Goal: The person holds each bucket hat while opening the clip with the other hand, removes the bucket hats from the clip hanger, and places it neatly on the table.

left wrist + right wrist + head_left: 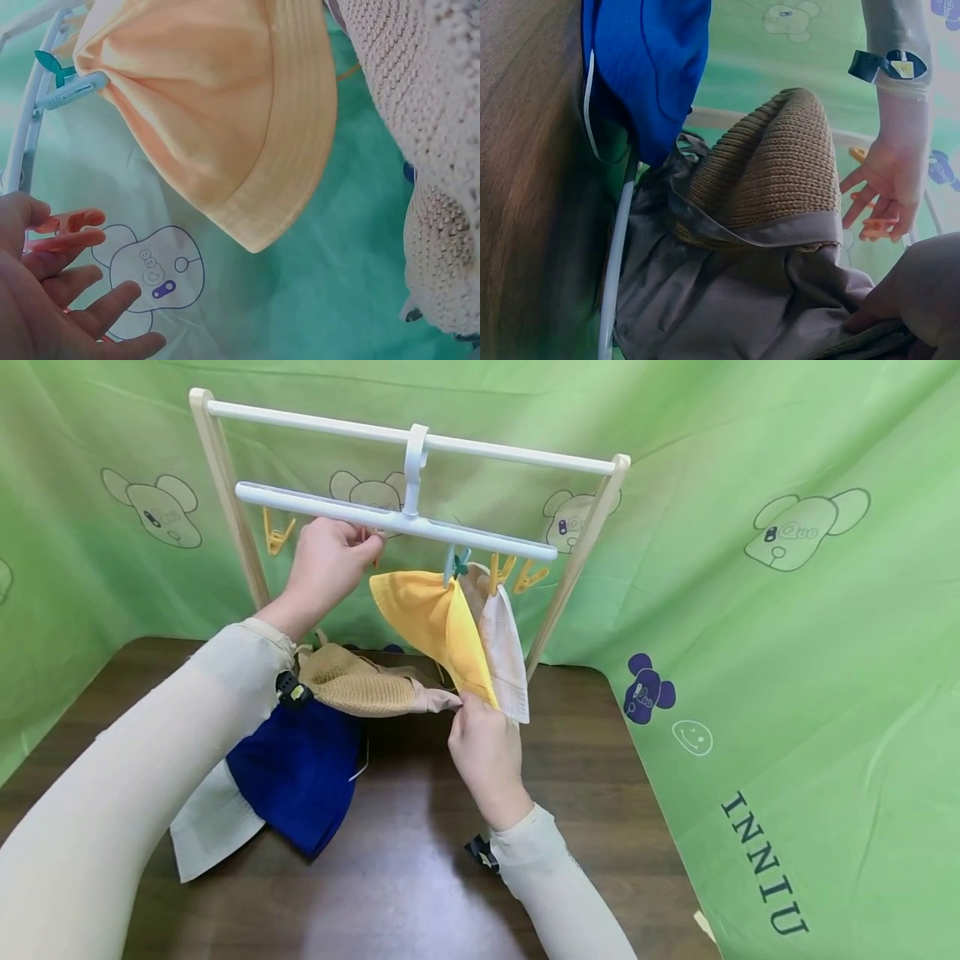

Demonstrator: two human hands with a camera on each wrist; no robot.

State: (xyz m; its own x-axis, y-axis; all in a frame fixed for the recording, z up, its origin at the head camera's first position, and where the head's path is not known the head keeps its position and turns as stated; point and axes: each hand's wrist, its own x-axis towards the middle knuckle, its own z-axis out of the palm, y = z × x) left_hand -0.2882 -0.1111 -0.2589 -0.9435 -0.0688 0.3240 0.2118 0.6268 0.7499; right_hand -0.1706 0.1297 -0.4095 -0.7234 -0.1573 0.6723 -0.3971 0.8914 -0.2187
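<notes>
My left hand (322,560) is up under the white hanger (337,510). Its thumb and index finger pinch an orange clothespin (71,229), whose prongs stand apart in the left wrist view; the other fingers are spread. Lower down, my right hand (487,756) grips the grey cloth edge of a tan knitted hat (360,681), which is held above the table. In the right wrist view, grey fabric (727,300) spreads below the knit crown. A yellow bucket hat (427,610) hangs from a blue clothespin (448,566), just above my right hand.
A whitish hat (510,652) hangs behind the yellow one from a yellow clothespin (501,572). More yellow clothespins (277,532) hang near the hanger's ends. The hanger hooks on a rack bar (510,446) with wooden legs. A blue-and-white hat (307,777) lies on the table (397,877).
</notes>
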